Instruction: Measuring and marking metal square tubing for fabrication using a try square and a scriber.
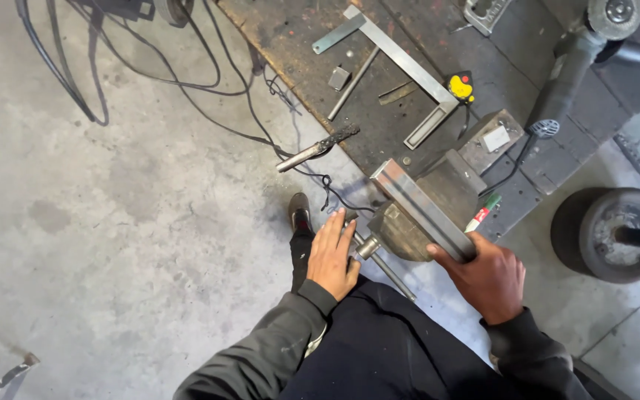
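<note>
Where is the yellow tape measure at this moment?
In the head view, the tape measure lies on the workbench, upper right, beside the metal square and left of the angle grinder.

both arms wear dark grey long sleeves with ribbed cuffs; left hand [332, 255] and right hand [489, 280] are bare. dark trousers, and a black shoe [299, 212] with red trim.

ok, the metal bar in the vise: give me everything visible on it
The bar is a straight rectangular length of bare grey metal, shiny on top, possibly hollow tube. It lies flat across the top of the vise at the workbench edge, running diagonally from upper left to lower right. The right hand grips its near end; the left hand rests on the vise handle, not the bar.
</note>
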